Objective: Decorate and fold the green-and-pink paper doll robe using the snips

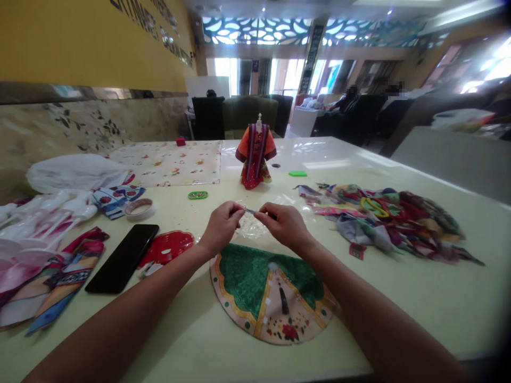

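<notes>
My left hand (222,224) and my right hand (286,224) meet over the middle of the table, fingers pinched. Stretched between their fingertips is a small thin greyish thing (250,211); its kind is too small to make out. Beneath the hands lies a crumpled clear plastic sheet (252,227). Nearer me, a half-round piece of cloth (243,276) lies flat, green with gold and cream trim and a flower pattern. Beyond the hands stands a small doll-like form (257,157) dressed in an orange and red robe.
Left are a black phone (122,259), a red plastic piece (171,246), a tape roll (139,209), white plastic forms (51,215) and folded cloth (75,266). A heap of cloth scraps (387,213) lies right. A green tin (198,195) and a green block (297,173) sit farther back.
</notes>
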A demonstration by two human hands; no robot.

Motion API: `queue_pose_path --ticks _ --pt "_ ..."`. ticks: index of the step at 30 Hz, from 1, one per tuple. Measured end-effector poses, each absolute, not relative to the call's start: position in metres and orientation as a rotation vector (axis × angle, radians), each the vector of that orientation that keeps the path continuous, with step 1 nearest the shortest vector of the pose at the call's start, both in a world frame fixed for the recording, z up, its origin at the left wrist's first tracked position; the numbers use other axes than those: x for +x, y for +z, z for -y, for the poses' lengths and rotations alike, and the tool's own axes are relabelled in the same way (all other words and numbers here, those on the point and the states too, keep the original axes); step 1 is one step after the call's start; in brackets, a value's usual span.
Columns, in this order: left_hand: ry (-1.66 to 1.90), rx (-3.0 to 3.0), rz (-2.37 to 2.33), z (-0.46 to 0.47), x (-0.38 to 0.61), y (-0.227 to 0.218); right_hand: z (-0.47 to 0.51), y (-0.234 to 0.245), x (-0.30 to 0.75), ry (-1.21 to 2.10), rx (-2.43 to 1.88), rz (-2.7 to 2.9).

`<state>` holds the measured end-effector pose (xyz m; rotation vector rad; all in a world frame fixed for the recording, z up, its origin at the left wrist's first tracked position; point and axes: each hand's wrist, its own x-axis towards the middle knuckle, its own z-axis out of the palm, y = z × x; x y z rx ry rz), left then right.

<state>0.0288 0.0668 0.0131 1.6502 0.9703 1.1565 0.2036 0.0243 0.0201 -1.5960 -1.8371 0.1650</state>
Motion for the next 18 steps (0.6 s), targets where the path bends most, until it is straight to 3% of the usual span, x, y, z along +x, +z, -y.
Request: queue_pose_path --ticks 18 --pt "1.139 1.801 -0.981 -0.0711 0.0269 0.0053 -0.0218 0.0238 0.2021 0.169 -1.606 1.851"
